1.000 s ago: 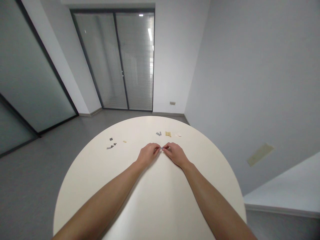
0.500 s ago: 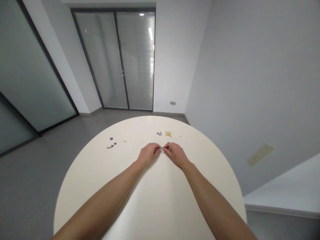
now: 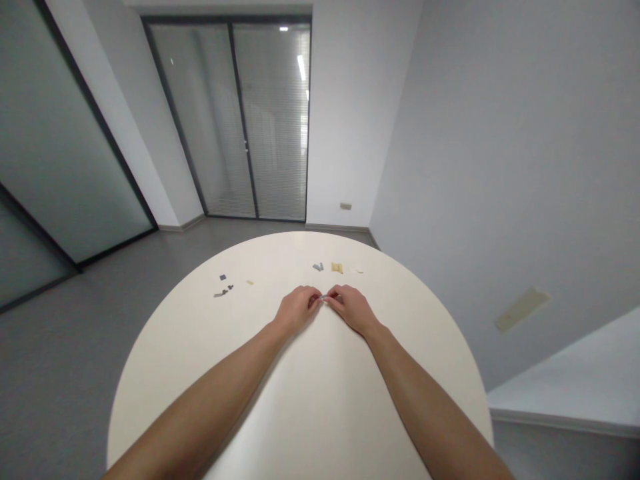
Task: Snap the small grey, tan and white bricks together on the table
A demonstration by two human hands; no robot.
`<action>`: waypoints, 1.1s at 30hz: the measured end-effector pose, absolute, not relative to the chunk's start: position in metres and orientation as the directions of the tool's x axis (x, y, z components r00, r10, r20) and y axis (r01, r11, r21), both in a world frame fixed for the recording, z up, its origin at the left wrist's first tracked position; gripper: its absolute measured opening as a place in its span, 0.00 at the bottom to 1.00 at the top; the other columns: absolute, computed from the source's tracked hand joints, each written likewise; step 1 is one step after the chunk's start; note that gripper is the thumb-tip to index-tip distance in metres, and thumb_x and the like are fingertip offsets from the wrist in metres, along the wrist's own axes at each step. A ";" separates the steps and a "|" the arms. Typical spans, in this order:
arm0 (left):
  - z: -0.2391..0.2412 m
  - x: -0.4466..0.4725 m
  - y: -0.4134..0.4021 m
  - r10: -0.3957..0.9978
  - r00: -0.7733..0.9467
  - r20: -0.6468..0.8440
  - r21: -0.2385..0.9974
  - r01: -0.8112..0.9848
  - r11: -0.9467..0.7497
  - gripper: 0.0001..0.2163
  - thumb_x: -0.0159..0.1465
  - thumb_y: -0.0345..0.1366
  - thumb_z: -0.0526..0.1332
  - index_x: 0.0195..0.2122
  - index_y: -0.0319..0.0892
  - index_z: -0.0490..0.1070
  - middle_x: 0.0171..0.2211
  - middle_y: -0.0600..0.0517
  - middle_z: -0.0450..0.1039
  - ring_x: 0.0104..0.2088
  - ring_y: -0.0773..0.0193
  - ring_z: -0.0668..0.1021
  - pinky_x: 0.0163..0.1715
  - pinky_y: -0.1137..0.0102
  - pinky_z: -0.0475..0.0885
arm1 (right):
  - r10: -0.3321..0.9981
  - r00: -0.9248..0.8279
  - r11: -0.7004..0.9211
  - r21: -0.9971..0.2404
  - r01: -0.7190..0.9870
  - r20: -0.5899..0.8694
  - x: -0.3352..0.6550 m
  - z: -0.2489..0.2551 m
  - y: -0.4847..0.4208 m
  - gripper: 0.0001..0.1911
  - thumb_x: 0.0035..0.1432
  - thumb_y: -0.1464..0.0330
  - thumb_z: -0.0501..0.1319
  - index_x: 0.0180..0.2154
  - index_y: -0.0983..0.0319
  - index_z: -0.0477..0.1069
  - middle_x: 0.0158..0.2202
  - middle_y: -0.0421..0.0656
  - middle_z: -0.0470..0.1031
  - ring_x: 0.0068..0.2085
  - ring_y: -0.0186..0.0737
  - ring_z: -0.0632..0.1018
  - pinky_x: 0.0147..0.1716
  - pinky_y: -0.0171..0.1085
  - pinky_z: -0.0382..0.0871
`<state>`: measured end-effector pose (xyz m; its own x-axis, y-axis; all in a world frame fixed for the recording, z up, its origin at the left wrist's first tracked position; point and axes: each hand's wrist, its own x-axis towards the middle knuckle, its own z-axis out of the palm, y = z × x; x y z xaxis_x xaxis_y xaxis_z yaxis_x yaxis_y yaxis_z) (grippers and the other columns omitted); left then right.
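My left hand [image 3: 297, 308] and my right hand [image 3: 349, 308] meet fingertip to fingertip over the far half of a round cream table [image 3: 300, 400]. Both are closed in a pinch on one tiny grey piece [image 3: 324, 296] held between them, just above the tabletop. Beyond the hands lie a small grey piece [image 3: 317, 267], a tan piece [image 3: 337, 268] and a whitish piece [image 3: 359, 271]. Off to the left sit a few dark grey bits [image 3: 223, 288] and a small tan bit [image 3: 249, 283].
The table's far edge curves just past the loose pieces. Grey floor surrounds it, with glass doors and blinds [image 3: 250, 120] at the back, a glass wall on the left and a white wall close on the right.
Almost nothing moved. Both hands keep their pinch on the small grey piece, with only a slight shift of the fingertips.
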<state>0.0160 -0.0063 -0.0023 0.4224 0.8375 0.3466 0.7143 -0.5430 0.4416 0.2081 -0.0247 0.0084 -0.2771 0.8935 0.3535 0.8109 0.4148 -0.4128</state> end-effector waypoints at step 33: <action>-0.012 0.018 -0.004 0.831 0.375 0.412 0.422 0.729 -0.539 0.07 0.65 0.32 0.55 0.41 0.43 0.72 0.45 0.47 0.73 0.47 0.59 0.73 0.50 0.65 0.67 | 0.913 -0.212 0.289 -0.184 0.939 0.349 0.195 0.005 0.017 0.09 0.63 0.69 0.57 0.43 0.57 0.73 0.41 0.44 0.79 0.44 0.42 0.76 0.37 0.36 0.65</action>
